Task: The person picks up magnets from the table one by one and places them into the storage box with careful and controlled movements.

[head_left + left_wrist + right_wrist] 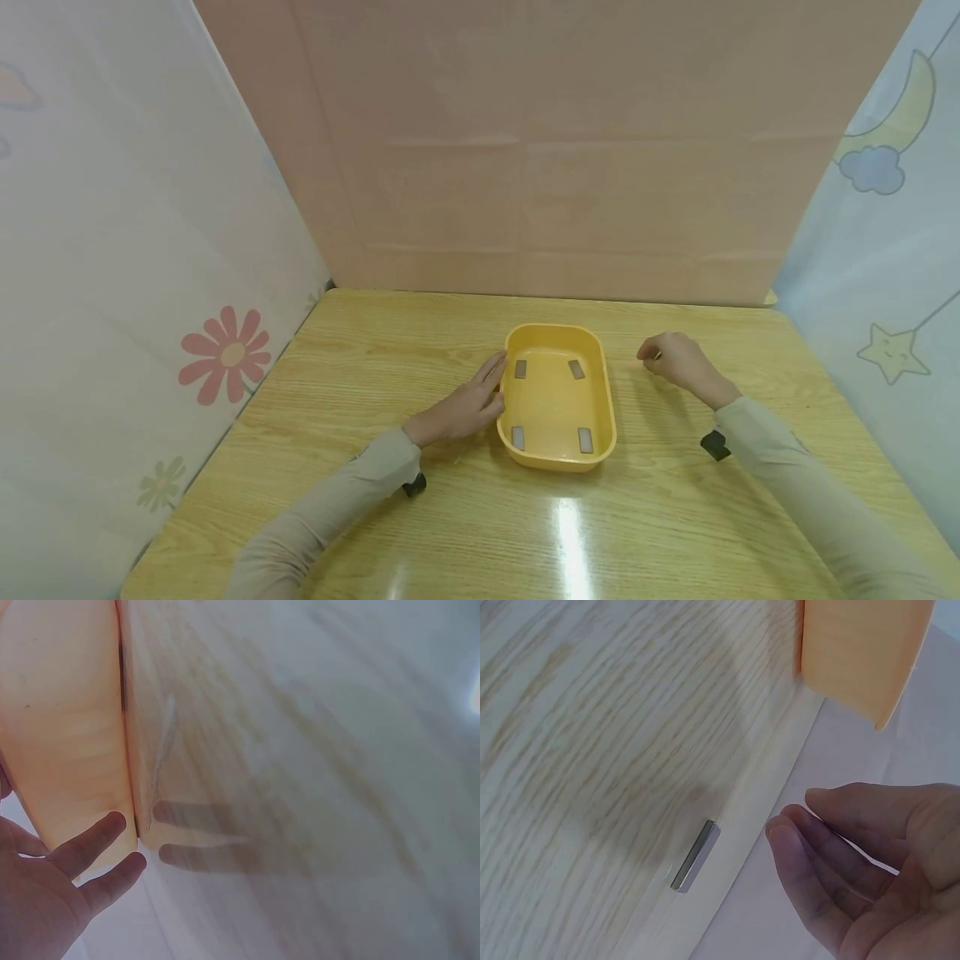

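Observation:
A yellow plastic tray (555,454) stands on the table, with several flat grey rectangular pieces lying on its floor. My left hand (465,408) rests against the tray's left side, its fingers extended along the outer wall. In the left wrist view, two fingertips (112,823) lie over the tray's wall (67,750). To the right of the tray, my right hand (677,362) hovers over the table with loosely bent fingers. A small shiny metal bar (695,856) lies on the table just off its fingertips in the right wrist view, and nothing shows between thumb and fingers.
The wooden table (375,350) meets a pinkish back panel (525,167). Pale printed sheets with a flower (231,356) and a star (892,354) flank it left and right. Light reflects off the table's front part.

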A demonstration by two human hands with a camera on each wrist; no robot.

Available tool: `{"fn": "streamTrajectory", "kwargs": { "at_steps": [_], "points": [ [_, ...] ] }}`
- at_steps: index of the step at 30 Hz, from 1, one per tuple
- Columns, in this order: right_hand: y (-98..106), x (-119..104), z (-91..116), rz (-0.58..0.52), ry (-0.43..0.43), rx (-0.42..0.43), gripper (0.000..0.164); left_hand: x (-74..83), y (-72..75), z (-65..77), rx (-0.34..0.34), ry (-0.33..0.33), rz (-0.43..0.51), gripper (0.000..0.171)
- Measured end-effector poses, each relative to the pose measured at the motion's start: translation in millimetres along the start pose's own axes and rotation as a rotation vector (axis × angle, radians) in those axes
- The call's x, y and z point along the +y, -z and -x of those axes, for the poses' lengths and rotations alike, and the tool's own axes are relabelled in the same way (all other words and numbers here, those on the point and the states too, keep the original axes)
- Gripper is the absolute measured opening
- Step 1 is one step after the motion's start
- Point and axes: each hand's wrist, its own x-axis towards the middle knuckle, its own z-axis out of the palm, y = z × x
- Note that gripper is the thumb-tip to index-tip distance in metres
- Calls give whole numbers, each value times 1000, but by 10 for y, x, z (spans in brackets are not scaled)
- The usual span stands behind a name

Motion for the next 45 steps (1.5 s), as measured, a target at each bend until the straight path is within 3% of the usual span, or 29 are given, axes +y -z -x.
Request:
{"fn": "streamTrajectory", "kwargs": {
  "at_steps": [13, 32, 45],
  "points": [
    [13, 224, -25, -6, 4, -13, 14, 27, 10, 1, 12, 1, -12, 64],
    [-27, 389, -22, -8, 14, -72, 16, -13, -6, -6, 8, 3, -5, 64],
    [-89, 446, -43, 16, 14, -55, 11, -22, -20, -9, 22, -8, -12, 64]
  ]
}}
